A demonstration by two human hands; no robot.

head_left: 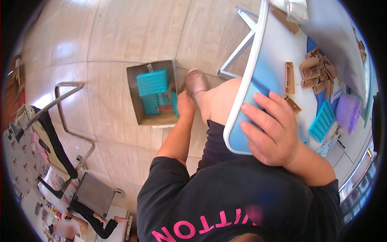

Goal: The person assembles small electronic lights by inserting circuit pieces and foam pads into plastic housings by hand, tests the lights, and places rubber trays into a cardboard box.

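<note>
My left hand (186, 105) reaches down to the right rim of an open cardboard box (155, 119) on the floor. Its fingers are mostly hidden, so I cannot tell whether they grip a narrow teal plastic piece (174, 103) beside them. Inside the box lie a teal slotted plastic basket (152, 82) and flatter teal pieces (151, 104). My right hand (272, 131) rests with fingers spread on the near end of the blue and white table (264, 66), holding nothing.
On the table are a pile of brown molded pieces (316, 70), a teal slotted tray (322, 121) and a purple item (348, 113). A metal-framed chair (60, 101) stands at left; another person (76, 226) is at lower left.
</note>
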